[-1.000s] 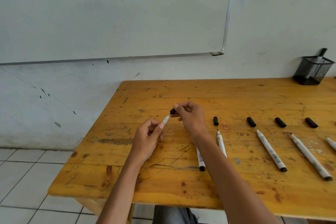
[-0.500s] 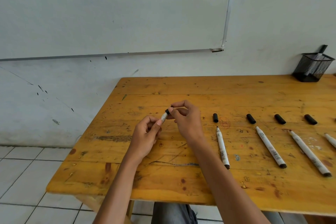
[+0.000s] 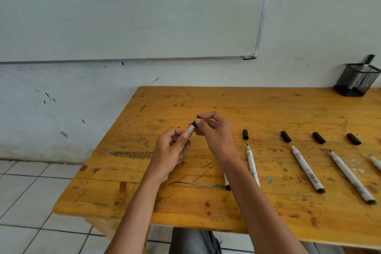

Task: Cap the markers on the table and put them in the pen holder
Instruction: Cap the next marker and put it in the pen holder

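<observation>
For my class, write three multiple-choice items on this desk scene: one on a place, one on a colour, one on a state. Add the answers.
1. Where does the pen holder stand?
A) at the table's far right corner
B) on the floor
C) at the near left edge

2. What colour are the loose caps lying on the table?
A) red
B) black
C) blue

3. What is the right hand doing?
A) lying flat
B) reaching into the holder
C) pinching a cap at the tip of the marker that the left hand grips

Answers: 1 A, it stands at the tabletop's far right end. 2 B, every cap in the row is black. 3 C, its fingertips close on the cap at the held marker's tip.
</observation>
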